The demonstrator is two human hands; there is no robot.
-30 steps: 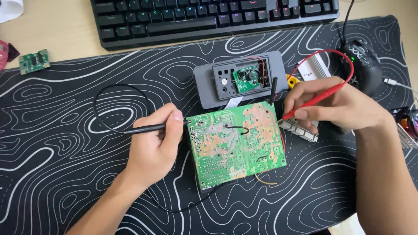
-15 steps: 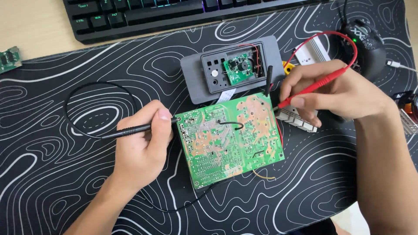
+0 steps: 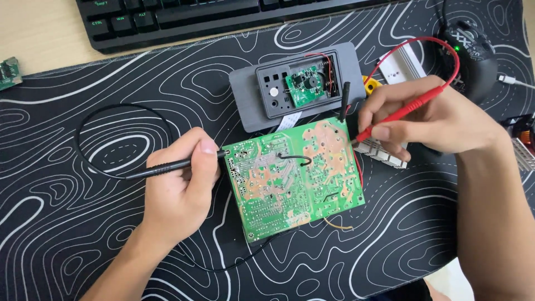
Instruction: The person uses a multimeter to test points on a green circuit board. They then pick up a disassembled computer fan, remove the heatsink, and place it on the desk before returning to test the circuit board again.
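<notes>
Seen from above a desk mat (image 3: 83,234) printed in black with white contour lines: a green circuit board (image 3: 295,181) lying solder side up at centre, tilted a little, flat so both probes can reach its joints. Left hand (image 3: 178,192) closed around a black test probe (image 3: 167,165), gripped pen-fashion between thumb and fingers, tip touching the board's upper left corner; black lead (image 3: 100,111) looping away across the mat behind it. Right hand (image 3: 429,120) pinched on a red test probe (image 3: 401,114), tip set at the board's upper right edge, red lead (image 3: 440,47) arching up and back over the knuckles, clear of the work. Just behind the board, touching or nearly touching its top edge, a grey housing (image 3: 298,83) opened to show a small green module inside. A ribbed metal heat sink (image 3: 384,156) partly under the right hand's fingers, likely attached beneath the board. Black keyboard (image 3: 195,19) along the top, black mouse (image 3: 473,53) at upper right, a small green board (image 3: 8,72) at the far left edge.
</notes>
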